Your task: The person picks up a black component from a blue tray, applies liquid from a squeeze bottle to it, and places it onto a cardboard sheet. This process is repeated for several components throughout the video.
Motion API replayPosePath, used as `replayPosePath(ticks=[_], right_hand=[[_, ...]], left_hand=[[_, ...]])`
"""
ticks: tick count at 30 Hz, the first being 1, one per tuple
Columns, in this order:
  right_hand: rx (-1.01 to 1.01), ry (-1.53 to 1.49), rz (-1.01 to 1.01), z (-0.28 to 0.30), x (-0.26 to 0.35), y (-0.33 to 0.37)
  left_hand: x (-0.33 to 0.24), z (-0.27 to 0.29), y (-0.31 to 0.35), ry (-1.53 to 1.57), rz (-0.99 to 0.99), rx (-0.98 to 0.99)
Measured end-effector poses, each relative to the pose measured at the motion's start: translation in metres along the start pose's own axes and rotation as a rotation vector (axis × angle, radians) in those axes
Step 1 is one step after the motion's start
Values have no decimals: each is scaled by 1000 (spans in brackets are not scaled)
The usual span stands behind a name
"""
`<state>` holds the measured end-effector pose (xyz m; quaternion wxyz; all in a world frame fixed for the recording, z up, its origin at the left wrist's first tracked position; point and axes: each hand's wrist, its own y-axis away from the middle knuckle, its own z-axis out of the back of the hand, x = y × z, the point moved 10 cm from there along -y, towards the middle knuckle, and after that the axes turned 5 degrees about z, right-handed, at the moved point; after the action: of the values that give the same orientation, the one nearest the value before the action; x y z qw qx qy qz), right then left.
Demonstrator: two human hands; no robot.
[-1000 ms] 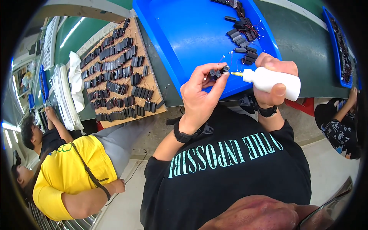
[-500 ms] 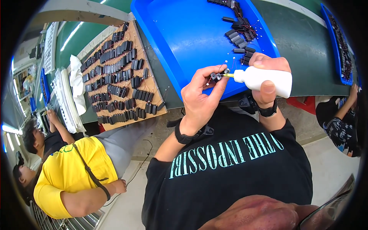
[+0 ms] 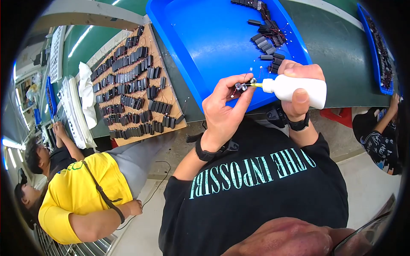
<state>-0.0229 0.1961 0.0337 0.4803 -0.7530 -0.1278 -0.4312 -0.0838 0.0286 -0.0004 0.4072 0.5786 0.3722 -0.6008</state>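
In the large blue tray (image 3: 205, 42), black blocks (image 3: 261, 42) lie at right.

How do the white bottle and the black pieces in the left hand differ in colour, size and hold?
The bottle is white with a yellow nozzle; the black pieces are dark.
The bottle is far bigger than any of the black pieces.
The right hand wraps the bottle; the left hand pinches the black pieces.
Both are hand-held.
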Motion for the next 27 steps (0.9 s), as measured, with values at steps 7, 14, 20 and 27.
replayPosePath(ticks=[7,14,20,27], right_hand=[[19,2,8,-1,-1,0],[11,-35,-4,-3,0,-1],[37,-138,64,-3,10,-2],[2,-96,5,-5,3,-1]], left_hand=[[1,1,0,12,-3,2],[1,2,0,-1,-9,-6],[-1,3,0,-59,-29,-16],[-2,2,-1,-92,-60,-20]])
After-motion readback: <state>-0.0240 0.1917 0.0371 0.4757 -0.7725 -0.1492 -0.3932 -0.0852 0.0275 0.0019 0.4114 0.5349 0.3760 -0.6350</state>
